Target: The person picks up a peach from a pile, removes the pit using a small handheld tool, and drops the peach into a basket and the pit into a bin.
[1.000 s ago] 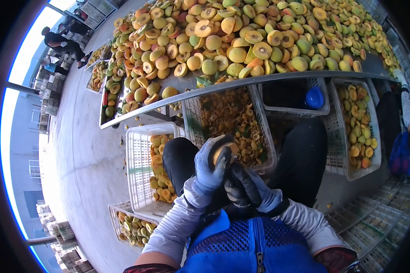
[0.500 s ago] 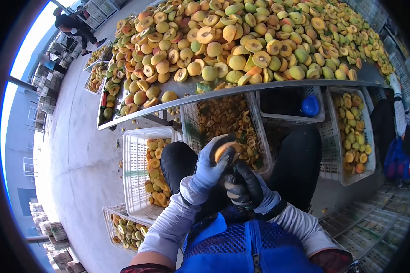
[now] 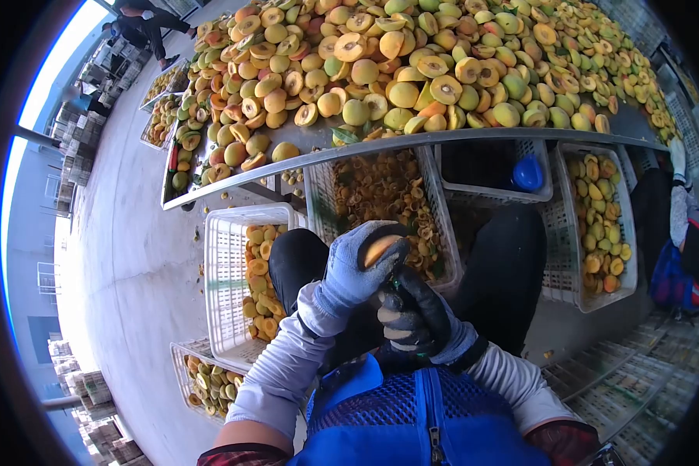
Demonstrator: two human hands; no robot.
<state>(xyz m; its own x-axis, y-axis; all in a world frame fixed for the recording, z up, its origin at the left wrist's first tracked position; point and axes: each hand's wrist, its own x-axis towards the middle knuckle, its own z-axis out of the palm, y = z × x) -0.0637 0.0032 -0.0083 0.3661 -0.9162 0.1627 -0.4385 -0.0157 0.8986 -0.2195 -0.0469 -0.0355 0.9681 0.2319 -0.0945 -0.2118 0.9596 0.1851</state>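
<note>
My left hand (image 3: 359, 264), in a pale glove with darkened fingertips, is closed round a yellow peach piece (image 3: 380, 250); its cut face shows between thumb and fingers. Just below and to the right, my right hand (image 3: 418, 317), in a dark-stained glove, is a fist around a slim tool (image 3: 397, 286) with green on it. Most of that tool is hidden in the fist, and its tip is hidden near the peach. Both hands are close together over my lap. Beyond them a crate (image 3: 440, 225) holds brown-orange peach scraps.
A metal table (image 3: 318, 155) heaped with halved peaches (image 3: 446, 90) spans the front. A white crate (image 3: 219, 256) of halves stands left, another crate (image 3: 634, 256) right. A blue bowl-like object (image 3: 528, 173) sits in a crate under the table. Another person's sleeve (image 3: 679, 221) shows right.
The peach has tilted in my left hand, and that hand wraps further over it. My right hand stays close below. The view has shifted slightly; a person at the far left has moved.
</note>
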